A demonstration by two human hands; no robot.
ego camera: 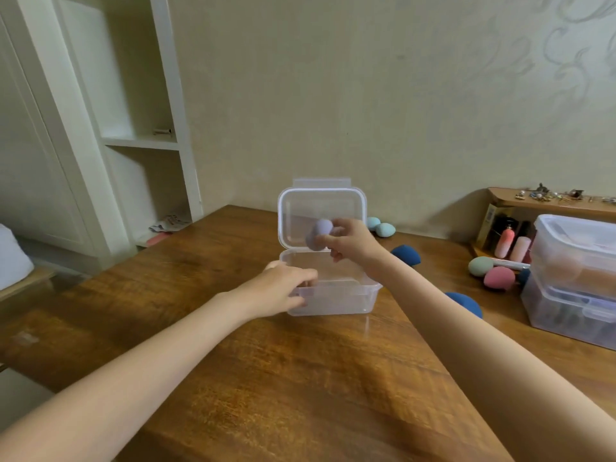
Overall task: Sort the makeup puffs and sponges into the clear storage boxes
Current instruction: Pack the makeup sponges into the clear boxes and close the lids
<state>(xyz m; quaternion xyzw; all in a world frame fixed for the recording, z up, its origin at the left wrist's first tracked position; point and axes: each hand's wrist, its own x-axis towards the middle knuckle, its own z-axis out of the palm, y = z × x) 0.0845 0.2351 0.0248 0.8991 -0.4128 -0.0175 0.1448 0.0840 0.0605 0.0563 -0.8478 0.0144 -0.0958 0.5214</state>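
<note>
A person's right hand [350, 241] pinches a lilac makeup sponge [318, 238] above an open clear storage box [333, 295] at the centre of a wooden table [266, 378]. The left hand [283, 288], fingers curled, grips the box's left rim. Blue sponges [406, 255] lie to the right.

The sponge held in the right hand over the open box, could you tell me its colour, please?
Pale lavender sponge, seen in the head view.
</note>
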